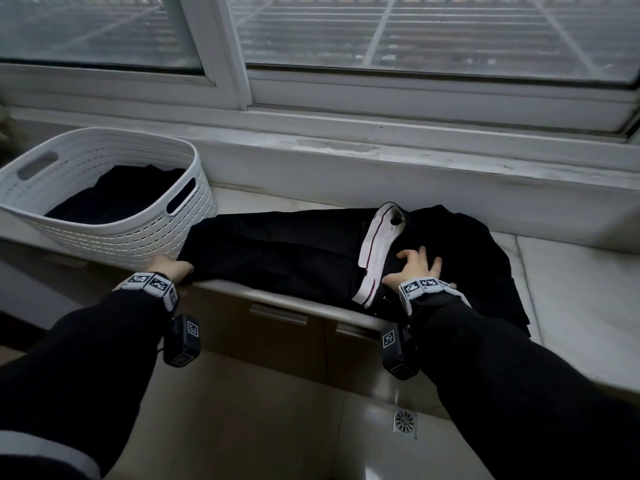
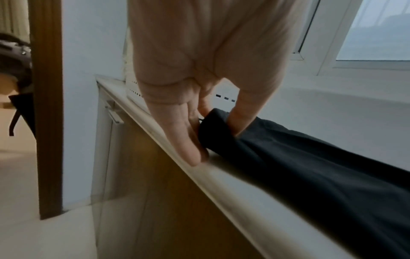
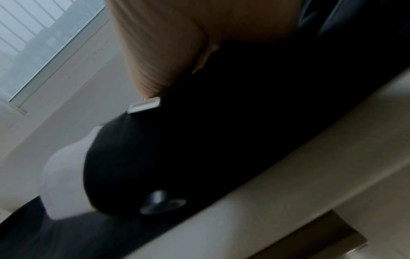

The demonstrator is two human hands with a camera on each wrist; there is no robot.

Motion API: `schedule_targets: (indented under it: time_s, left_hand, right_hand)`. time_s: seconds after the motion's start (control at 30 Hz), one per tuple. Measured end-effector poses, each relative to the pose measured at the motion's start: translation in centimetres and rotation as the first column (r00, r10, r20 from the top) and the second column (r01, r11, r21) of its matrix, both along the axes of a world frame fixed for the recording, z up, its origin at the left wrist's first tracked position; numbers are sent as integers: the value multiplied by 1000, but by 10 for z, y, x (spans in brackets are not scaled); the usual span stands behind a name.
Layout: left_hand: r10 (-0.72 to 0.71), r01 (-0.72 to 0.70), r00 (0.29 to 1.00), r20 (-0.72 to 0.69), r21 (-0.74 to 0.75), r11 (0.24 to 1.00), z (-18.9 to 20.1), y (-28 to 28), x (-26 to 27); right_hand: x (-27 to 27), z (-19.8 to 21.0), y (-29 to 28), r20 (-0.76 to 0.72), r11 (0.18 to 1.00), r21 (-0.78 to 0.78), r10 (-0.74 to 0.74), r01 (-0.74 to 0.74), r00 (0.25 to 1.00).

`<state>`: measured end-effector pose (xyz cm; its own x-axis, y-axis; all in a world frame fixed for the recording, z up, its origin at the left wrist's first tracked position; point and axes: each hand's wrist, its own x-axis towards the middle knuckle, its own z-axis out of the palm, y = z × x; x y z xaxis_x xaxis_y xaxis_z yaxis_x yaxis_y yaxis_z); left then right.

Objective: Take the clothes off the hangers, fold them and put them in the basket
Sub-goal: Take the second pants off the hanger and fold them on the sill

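Note:
A pair of dark trousers (image 1: 277, 251) lies lengthwise on the stone ledge, its white inner waistband (image 1: 375, 251) turned out near the right. My left hand (image 1: 173, 266) pinches the leg hem (image 2: 213, 126) at the ledge's front edge, thumb on top and fingers under. My right hand (image 1: 417, 266) lies flat with spread fingers on the waist part (image 3: 221, 140), pressing it down. A white slotted basket (image 1: 145, 237) stands at the left of the ledge with folded dark clothes (image 1: 114, 199) inside. No hanger is in view.
The ledge (image 1: 571, 306) runs under a window (image 1: 415, 46), with a raised sill behind the trousers. Wooden cabinet doors with metal handles (image 1: 278, 313) sit below the ledge. A floor drain (image 1: 404, 421) is on the tiles by my right arm.

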<state>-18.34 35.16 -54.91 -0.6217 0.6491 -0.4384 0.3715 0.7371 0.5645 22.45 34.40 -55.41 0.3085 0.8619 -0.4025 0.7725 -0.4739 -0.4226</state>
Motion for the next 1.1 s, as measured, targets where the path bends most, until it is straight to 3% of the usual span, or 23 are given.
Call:
schedule_targets:
  time_s: [0.1, 0.2, 0.27, 0.37, 0.47, 0.53, 0.6, 0.63, 0.67, 0.77, 0.8, 0.87, 0.9, 0.97, 1.1]
  left_hand:
    - [35, -37, 999, 40, 41, 998, -10, 9, 8]
    - [28, -20, 984, -176, 43, 999, 6, 9, 36]
    - [-71, 78, 943, -326, 10, 997, 12, 12, 49]
    - [-261, 259, 910, -323, -49, 965, 12, 27, 65]
    - [-347, 367, 872, -346, -7, 930, 15, 44, 75]
    - [-496, 506, 812, -307, -53, 861, 12, 57, 81]
    - [-637, 629, 755, -155, -97, 771, 4, 69, 87]
    - [-716, 699, 691, -95, -161, 696, 7, 69, 92]
    - [-723, 707, 686, -78, -165, 688, 4, 71, 96]
    - [-798, 753, 578, -170, -267, 601, -3, 74, 99]
    - [-757, 688, 631, -168, -331, 646, -10, 76, 93]
    - [-683, 570, 667, -298, -385, 725, -9, 75, 86]
    - [-620, 516, 692, -370, -347, 783, -8, 75, 84]
    - [-577, 472, 636, -512, -333, 816, 1, 71, 90]
    - [-560, 460, 590, -582, -328, 825, 9, 75, 92]
  right_hand:
    - [-1, 1, 0, 31, 1000, -13, 10, -10, 999]
    - [-14, 3, 2, 96, 999, 14, -36, 34, 995]
    - [-24, 3, 3, 121, 997, 28, -71, 68, 990]
    - [-30, 0, 3, 123, 997, 26, -76, 73, 990]
    - [-26, -5, 3, 113, 997, 45, -69, 64, 991]
    - [-24, -7, 2, 132, 998, 48, -47, 41, 990]
    - [-23, -9, 1, 155, 999, 32, -5, 0, 988]
    - [-23, -9, 1, 167, 1000, 24, 10, -14, 986]
    - [-22, -9, 1, 174, 1000, 18, 20, -23, 985]
    - [-20, -7, 4, 170, 1000, -3, 31, -31, 985]
    - [-21, -7, 4, 167, 1000, -9, 31, -29, 985]
    - [-22, -7, 5, 172, 1000, -13, 30, -28, 985]
    - [-22, -7, 5, 177, 1000, -12, 31, -29, 984]
    - [-22, -9, 5, 182, 999, -7, 33, -32, 983]
    - [-20, -11, 6, 182, 999, -10, 37, -36, 983]
